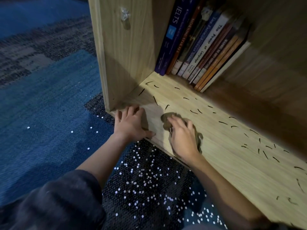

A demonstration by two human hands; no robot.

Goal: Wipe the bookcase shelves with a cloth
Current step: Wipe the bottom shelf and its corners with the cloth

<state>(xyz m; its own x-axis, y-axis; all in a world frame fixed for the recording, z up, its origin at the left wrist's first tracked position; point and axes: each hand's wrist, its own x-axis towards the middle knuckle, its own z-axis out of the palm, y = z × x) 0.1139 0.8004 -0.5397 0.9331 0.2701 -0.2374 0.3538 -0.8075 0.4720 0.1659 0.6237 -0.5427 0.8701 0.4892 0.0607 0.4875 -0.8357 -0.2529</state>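
The bottom shelf [221,146] of a light wooden bookcase runs from the centre to the lower right, strewn with several short dark strands. My right hand [183,138] presses a brownish cloth [167,119] flat on the shelf near its front left corner; the cloth shows beyond my fingers and beside my palm. My left hand [131,122] lies with fingers spread on the shelf's front left corner, holding nothing.
A row of leaning books [202,47] stands at the back of the shelf. The bookcase's left side panel [126,55] rises beside my left hand. Blue patterned carpet [49,122] lies in front, sprinkled with small white dots [146,185] below the shelf edge.
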